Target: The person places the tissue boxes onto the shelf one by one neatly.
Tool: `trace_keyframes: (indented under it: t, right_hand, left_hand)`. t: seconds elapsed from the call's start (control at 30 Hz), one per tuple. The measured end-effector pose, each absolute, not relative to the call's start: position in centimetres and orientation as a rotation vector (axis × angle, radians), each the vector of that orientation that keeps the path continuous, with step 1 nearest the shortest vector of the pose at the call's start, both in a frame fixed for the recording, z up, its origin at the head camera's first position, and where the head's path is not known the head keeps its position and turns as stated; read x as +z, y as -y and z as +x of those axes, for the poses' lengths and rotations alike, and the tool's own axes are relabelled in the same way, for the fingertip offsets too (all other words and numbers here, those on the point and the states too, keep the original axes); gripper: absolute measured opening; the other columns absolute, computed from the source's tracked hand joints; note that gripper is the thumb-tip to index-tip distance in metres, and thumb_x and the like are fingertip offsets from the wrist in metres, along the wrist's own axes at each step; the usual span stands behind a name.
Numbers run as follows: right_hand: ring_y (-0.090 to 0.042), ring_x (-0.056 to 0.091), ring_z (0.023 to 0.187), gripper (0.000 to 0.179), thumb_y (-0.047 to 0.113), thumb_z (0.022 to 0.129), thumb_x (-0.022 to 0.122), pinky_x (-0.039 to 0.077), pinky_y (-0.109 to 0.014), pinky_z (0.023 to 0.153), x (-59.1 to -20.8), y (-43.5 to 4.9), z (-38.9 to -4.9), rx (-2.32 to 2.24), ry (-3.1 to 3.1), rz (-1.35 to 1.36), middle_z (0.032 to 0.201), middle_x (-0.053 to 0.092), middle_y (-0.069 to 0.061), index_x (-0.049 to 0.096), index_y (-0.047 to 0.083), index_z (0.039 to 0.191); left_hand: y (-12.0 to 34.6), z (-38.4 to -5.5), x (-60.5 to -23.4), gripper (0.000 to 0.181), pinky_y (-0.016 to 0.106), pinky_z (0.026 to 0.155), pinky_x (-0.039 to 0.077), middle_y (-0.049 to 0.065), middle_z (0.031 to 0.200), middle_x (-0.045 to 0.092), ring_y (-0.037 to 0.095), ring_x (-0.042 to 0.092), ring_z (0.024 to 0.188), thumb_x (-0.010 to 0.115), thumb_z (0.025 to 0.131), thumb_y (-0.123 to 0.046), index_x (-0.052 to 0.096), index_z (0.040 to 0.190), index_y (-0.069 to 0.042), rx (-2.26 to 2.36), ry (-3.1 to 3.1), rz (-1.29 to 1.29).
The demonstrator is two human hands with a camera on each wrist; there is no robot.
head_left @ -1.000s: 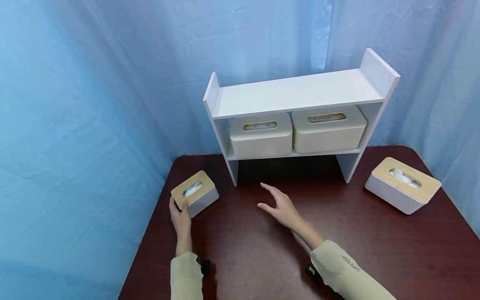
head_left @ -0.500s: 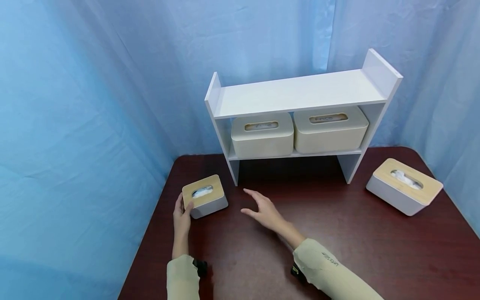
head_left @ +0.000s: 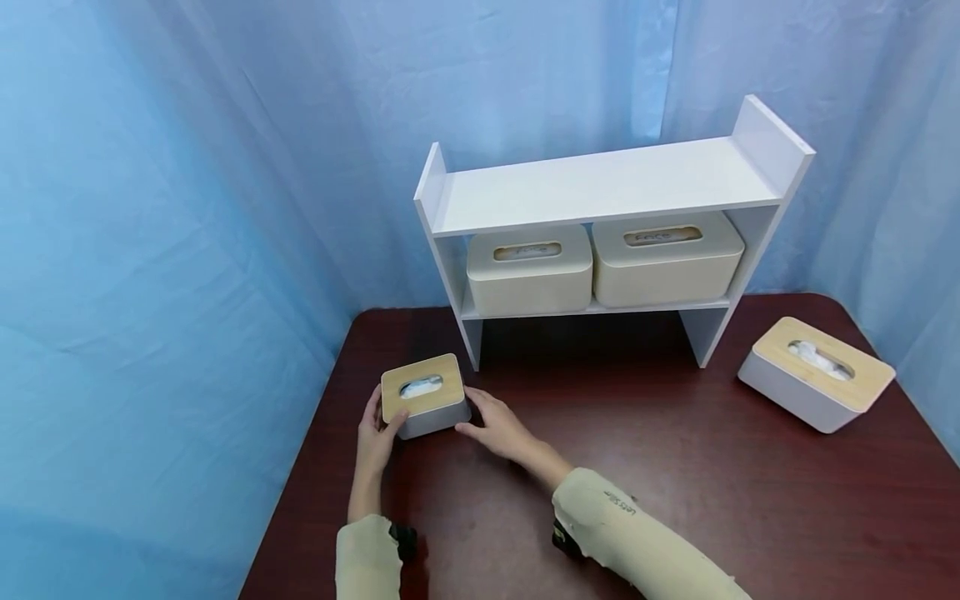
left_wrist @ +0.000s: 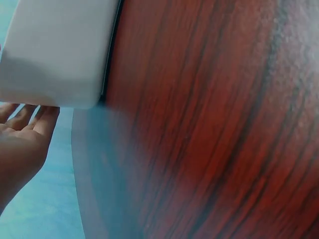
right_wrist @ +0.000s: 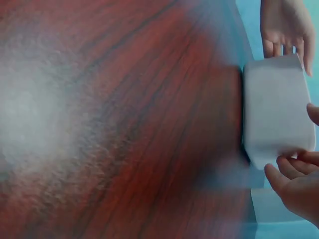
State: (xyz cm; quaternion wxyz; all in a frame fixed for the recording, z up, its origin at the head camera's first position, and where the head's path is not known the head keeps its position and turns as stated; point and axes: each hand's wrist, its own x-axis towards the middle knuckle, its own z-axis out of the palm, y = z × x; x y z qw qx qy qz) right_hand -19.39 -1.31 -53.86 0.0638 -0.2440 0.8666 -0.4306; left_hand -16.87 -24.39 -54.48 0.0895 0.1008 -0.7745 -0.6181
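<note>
In the head view, a small tissue box with a pale wooden lid and grey-white sides lies at the table's left. My left hand grips its left end, the thumb at the front corner of the lid and the fingers along the side. At the other end is my right hand, fingertips and thumb right at the box's corner. White tissue shows in the lid's oval slot. The right wrist view has the box's pale side between the left hand above and the right hand below.
Behind stands a white two-tier shelf. Its lower tier holds two large cream tissue boxes, one on the left and one on the right. Another wood-lidded tissue box sits at the table's right. Blue curtains surround the dark red table.
The left hand has shifted the small tissue box rightward and turned it clockwise, nearly square to the viewer. My right hand has come left from the middle of the table to the box's right end.
</note>
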Motion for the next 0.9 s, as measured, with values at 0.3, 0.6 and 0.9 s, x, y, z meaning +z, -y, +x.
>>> trace_keyframes:
  t: [0.3, 0.6, 0.9]
  right_hand:
    - [-0.026, 0.048, 0.126, 0.058, 0.015, 0.088, 0.066, 0.048, -0.033, 0.096, -54.2, 0.6, -18.6, -1.521, -2.592, -0.747, 0.139, 0.046, -0.018, 0.043, -0.003, 0.138]
    - [-0.029, 0.053, 0.121, 0.051, 0.007, 0.087, 0.066, 0.052, -0.036, 0.088, -53.9, -1.3, -17.9, -1.728, -2.573, -0.69, 0.132, 0.052, -0.019, 0.049, -0.004, 0.133]
    - [-0.024, 0.06, 0.11, 0.042, 0.004, 0.085, 0.068, 0.055, -0.027, 0.08, -53.7, -3.1, -17.3, -1.919, -2.663, -0.649, 0.123, 0.059, -0.014, 0.057, 0.001, 0.126]
  left_hand:
    - [23.6, -16.1, -53.9, 0.088, 0.046, 0.11, 0.03, 0.013, 0.153, 0.028, 0.024, 0.031, 0.137, 0.073, 0.083, -0.015, 0.018, 0.151, -0.012, -1.894, 2.355, 0.223]
    - [22.3, -15.3, -53.1, 0.088, 0.049, 0.11, 0.029, 0.015, 0.154, 0.024, 0.03, 0.027, 0.14, 0.073, 0.082, -0.01, 0.019, 0.151, -0.011, -1.907, 2.37, 0.104]
    - [20.7, -14.9, -52.2, 0.081, 0.055, 0.104, 0.035, 0.011, 0.153, 0.028, 0.03, 0.03, 0.138, 0.072, 0.083, -0.01, 0.026, 0.149, -0.01, -1.903, 2.355, 0.009]
